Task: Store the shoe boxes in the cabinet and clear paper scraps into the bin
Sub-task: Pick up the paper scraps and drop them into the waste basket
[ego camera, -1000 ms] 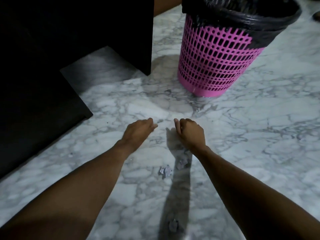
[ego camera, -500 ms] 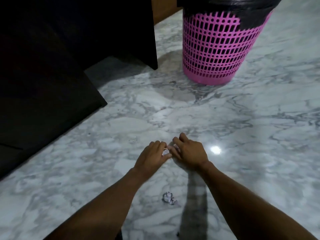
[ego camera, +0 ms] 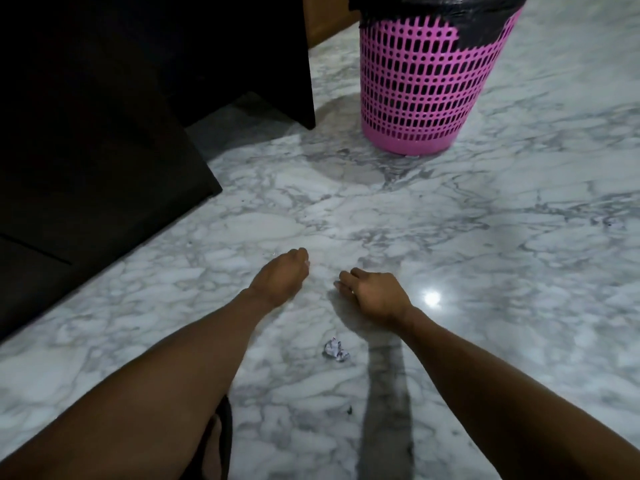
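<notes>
My left hand [ego camera: 280, 277] hovers low over the marble floor with its fingers curled in; a small pale bit shows at its fingertips, which looks like a paper scrap. My right hand [ego camera: 372, 294] is a short gap to its right, palm down, with loosely bent fingertips on the floor and nothing visible in it. One crumpled paper scrap [ego camera: 336, 350] lies on the floor just behind and between my wrists. The pink mesh bin [ego camera: 420, 88] with a black liner [ego camera: 433, 10] stands ahead, to the right. No shoe box is in view.
A dark cabinet [ego camera: 97, 140] fills the left side, its corner reaching toward the bin. A tiny dark speck [ego camera: 349, 409] lies near the scrap. My foot in a dark sandal [ego camera: 220, 441] shows at the bottom edge. Marble floor [ego camera: 519, 237] stretches to the right.
My hands came together over a white scrap half a second ago and have now drawn apart; that scrap is no longer on the floor. The view has shifted back from the bin.
</notes>
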